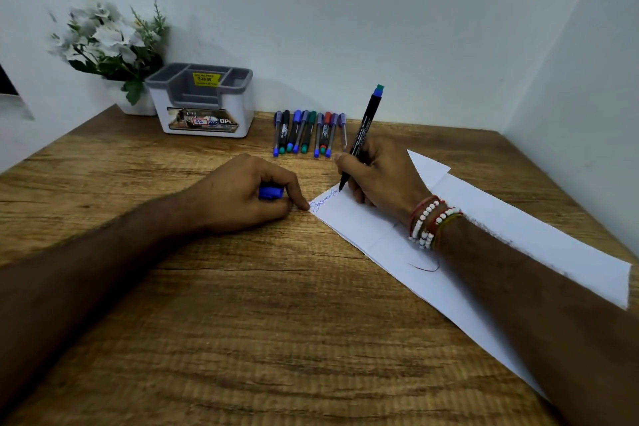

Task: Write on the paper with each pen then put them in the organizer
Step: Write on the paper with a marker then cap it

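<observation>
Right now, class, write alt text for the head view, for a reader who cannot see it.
The right hand writes on white paper with a black pen while the left hand grips a blue cap. More pens lie near an organizer on the wooden desk.

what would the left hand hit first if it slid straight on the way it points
The paper: the left hand, gripping a blue cap, already has a fingertip at its corner. Just beyond, the right hand holding the pen seems next, though depth is unclear.
</observation>
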